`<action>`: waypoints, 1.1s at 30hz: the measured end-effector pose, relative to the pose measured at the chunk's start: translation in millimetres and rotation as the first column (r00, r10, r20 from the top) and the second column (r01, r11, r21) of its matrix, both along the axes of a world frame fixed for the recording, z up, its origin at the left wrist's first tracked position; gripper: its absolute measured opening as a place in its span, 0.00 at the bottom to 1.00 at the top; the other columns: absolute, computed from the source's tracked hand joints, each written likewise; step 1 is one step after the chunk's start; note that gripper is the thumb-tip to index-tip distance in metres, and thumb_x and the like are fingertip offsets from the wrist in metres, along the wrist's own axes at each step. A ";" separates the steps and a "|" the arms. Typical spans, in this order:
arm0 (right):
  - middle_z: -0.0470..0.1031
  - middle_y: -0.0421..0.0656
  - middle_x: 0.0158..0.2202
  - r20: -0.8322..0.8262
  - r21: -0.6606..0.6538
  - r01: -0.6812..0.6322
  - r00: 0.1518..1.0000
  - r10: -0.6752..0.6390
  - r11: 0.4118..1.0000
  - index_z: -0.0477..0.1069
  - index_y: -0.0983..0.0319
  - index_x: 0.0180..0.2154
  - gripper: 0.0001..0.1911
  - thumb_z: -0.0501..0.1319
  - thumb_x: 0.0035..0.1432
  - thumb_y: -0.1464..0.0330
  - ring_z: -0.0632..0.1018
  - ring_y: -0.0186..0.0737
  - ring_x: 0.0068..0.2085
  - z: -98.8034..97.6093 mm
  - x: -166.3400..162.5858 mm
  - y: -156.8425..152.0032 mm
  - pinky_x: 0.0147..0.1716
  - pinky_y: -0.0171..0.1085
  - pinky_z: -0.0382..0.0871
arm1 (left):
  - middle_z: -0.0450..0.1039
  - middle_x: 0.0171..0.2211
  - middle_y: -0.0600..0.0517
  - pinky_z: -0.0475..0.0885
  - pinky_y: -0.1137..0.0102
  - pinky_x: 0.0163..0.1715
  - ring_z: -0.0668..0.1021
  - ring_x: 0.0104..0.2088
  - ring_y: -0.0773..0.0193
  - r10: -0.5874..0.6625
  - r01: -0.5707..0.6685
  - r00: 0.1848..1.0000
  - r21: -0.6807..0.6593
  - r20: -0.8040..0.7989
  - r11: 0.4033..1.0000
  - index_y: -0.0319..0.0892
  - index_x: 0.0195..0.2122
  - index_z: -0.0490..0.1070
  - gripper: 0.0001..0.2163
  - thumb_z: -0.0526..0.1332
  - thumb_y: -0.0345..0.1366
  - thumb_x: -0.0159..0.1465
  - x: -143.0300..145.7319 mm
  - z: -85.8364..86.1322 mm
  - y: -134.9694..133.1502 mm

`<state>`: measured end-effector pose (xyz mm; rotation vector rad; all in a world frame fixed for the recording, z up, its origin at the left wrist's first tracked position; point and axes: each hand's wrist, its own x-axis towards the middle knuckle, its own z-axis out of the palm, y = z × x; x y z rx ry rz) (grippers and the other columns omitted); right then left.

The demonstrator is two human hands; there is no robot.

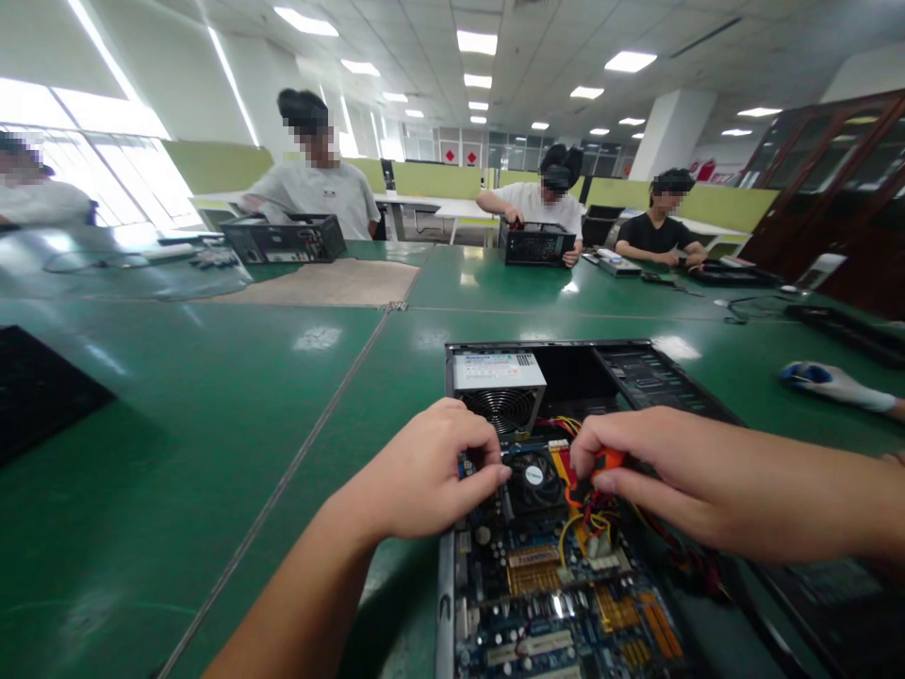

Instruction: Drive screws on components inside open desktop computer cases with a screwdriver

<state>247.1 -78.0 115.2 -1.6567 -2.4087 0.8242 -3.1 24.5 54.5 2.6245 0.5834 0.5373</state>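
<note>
An opened computer case [447,604] lies on its side before me, its motherboard [534,604] exposed. My left hand [442,467] is closed at the left edge of the CPU cooler fan [535,474], thumb and forefinger drawn together. What lies between those fingertips is hidden. On the fan's other side, my right hand [629,462] grips an orange-and-black screwdriver [609,460] by its handle; the tip is out of sight. Red, yellow and black cables [600,523] bunch beneath the right hand. A silver power supply [499,387] sits at the case's far left corner.
Across the green table [283,396], several people work, two with computer cases [287,240] before them. A dark panel [46,396] lies at the left. To the right are a gloved hand [834,385] and a long black part [848,332].
</note>
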 end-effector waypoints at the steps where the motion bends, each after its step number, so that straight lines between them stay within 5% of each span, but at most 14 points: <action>1: 0.77 0.37 0.38 0.013 -0.009 -0.002 1.000 0.002 1.000 0.71 0.55 0.41 0.08 0.54 0.69 0.68 0.75 0.38 0.36 -2.7 -1.4 1.3 0.35 0.36 0.65 | 0.75 0.29 0.55 0.65 0.64 0.41 0.73 0.34 0.62 0.000 0.000 1.000 0.002 0.000 1.000 0.43 0.31 0.74 0.07 0.63 0.37 0.66 0.0 -0.3 0.0; 12: 0.79 0.41 0.37 0.139 0.007 -0.033 0.990 0.032 0.999 0.71 0.57 0.40 0.06 0.56 0.68 0.68 0.78 0.42 0.36 -35.7 -5.8 15.4 0.34 0.37 0.64 | 0.74 0.29 0.54 0.64 0.64 0.41 0.73 0.34 0.62 -0.001 0.001 1.000 0.017 -0.006 1.000 0.42 0.31 0.74 0.09 0.62 0.39 0.67 -0.2 -1.4 0.0; 17: 0.80 0.50 0.34 0.418 0.177 -0.049 0.908 -0.029 0.983 0.75 0.63 0.40 0.18 0.54 0.72 0.57 0.80 0.53 0.35 -50.2 -6.0 17.1 0.33 0.42 0.65 | 0.74 0.29 0.55 0.62 0.64 0.42 0.72 0.34 0.62 -0.003 0.003 1.000 -0.013 -0.008 1.000 0.41 0.30 0.74 0.08 0.62 0.36 0.66 -0.6 -1.9 1.0; 21: 0.81 0.45 0.42 0.201 0.132 -0.065 0.979 0.038 0.989 0.75 0.58 0.46 0.10 0.56 0.70 0.67 0.80 0.45 0.41 -34.0 -4.0 9.4 0.40 0.39 0.68 | 0.74 0.29 0.55 0.61 0.65 0.42 0.72 0.34 0.62 -0.002 0.002 1.000 -0.023 -0.006 1.000 0.41 0.30 0.74 0.08 0.62 0.36 0.66 -0.7 -2.8 0.8; 26: 0.79 0.41 0.42 0.059 0.043 -0.068 0.996 0.065 0.997 0.74 0.56 0.45 0.11 0.57 0.65 0.73 0.77 0.42 0.42 -9.0 -15.7 5.1 0.43 0.38 0.69 | 0.75 0.29 0.55 0.61 0.65 0.42 0.72 0.34 0.62 0.004 -0.004 1.000 -0.032 0.000 0.999 0.41 0.31 0.75 0.07 0.63 0.37 0.66 -1.0 -5.3 1.2; 33: 0.79 0.43 0.43 0.059 0.070 -0.114 0.992 0.110 0.991 0.74 0.59 0.45 0.11 0.55 0.66 0.74 0.78 0.44 0.44 -21.3 -33.1 15.1 0.45 0.41 0.69 | 0.75 0.29 0.54 0.61 0.64 0.43 0.72 0.34 0.61 -0.007 0.007 1.000 -0.033 0.006 0.999 0.41 0.31 0.75 0.07 0.63 0.36 0.66 -0.8 -6.3 1.2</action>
